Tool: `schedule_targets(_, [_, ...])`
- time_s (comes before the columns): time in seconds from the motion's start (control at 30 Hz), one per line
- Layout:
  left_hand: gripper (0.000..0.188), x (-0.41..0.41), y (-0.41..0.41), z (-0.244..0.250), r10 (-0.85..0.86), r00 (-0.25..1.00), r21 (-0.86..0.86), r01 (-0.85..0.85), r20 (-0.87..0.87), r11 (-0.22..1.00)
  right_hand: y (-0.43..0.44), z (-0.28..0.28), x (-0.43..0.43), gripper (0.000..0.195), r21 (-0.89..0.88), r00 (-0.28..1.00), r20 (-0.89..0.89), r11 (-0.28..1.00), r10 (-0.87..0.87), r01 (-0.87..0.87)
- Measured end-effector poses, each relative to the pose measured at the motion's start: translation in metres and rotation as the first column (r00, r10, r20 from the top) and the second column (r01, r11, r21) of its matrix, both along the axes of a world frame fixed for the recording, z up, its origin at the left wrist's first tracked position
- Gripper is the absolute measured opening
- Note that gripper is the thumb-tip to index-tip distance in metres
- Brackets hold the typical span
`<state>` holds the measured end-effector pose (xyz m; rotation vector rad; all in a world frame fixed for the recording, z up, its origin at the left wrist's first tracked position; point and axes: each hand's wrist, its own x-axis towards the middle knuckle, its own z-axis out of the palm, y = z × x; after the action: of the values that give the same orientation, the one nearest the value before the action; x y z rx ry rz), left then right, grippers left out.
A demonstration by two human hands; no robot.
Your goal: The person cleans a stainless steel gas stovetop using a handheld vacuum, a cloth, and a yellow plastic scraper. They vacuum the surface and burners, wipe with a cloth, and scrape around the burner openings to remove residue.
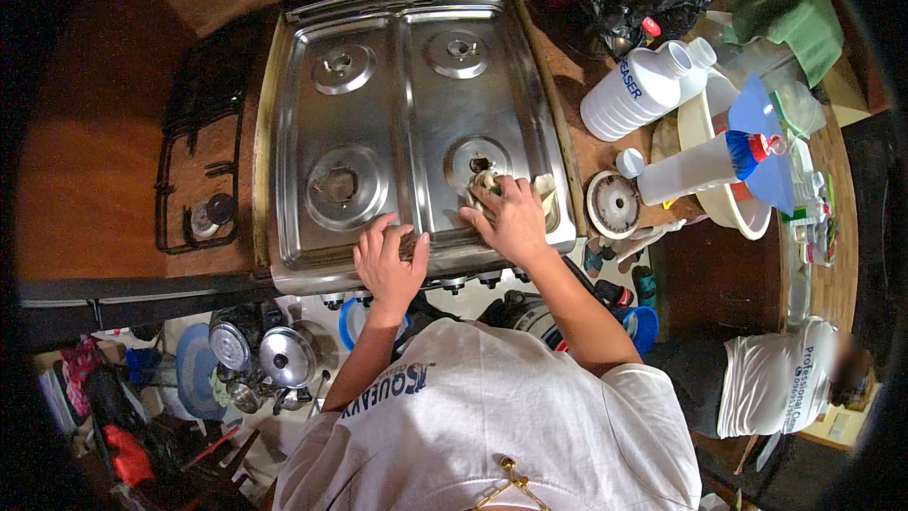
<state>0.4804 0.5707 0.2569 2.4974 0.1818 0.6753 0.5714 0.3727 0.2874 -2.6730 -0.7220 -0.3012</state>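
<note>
Below me is a stainless-steel gas cooktop (454, 110) with its burner recesses uncovered. My right hand (514, 220) presses a crumpled, light-coloured cloth (482, 191) onto the steel just below the front right burner recess (489, 152). Another pale fold of cloth shows at the right of that hand. My left hand (390, 259), fingers spread and holding nothing, rests by the front edge of the cooktop, near its middle. The front left burner recess (337, 186) has brownish staining at its centre.
Black pan supports (159, 206) lie on the left counter. At right are a white greaser bottle (628, 96), a squeeze bottle (684, 177), a round burner part (613, 204) and a white basin (755, 216). Pot lids (287, 357) are below left. Another person (770, 383) is at far right.
</note>
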Motion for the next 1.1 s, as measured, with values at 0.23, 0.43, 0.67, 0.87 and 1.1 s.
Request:
schedule_targets(0.23, [0.031, 0.026, -0.037, 0.014, -0.312, 0.950, -0.232, 0.297, -0.029, 0.926, -0.020, 0.012, -0.012, 0.029, 0.534, 0.936, -0.278, 0.845, 0.218, -0.039])
schedule_targets(0.43, [0.046, 0.043, -0.059, 0.012, -0.447, 0.867, -0.247, 0.394, -0.218, 0.885, -0.024, 0.019, -0.009, 0.026, 0.173, 0.965, -0.258, 0.985, 0.042, 0.004])
schedule_targets(0.67, [0.047, 0.043, -0.064, 0.015, -0.464, 0.874, -0.163, 0.442, -0.144, 0.882, -0.083, 0.042, -0.029, 0.013, 0.700, 0.965, -0.096, 0.672, -0.246, 0.241])
schedule_targets(0.87, [0.036, 0.039, -0.064, 0.009, -0.493, 0.854, -0.090, 0.485, -0.167, 0.870, -0.236, 0.032, -0.008, 0.029, 0.465, 0.616, -0.011, 0.542, -0.787, 0.700])
schedule_targets(1.1, [0.062, 0.039, -0.071, 0.019, -0.465, 0.875, -0.136, 0.449, -0.133, 0.883, -0.273, -0.011, 0.039, 0.055, 0.230, 0.585, -0.085, 0.555, -0.807, 0.799])
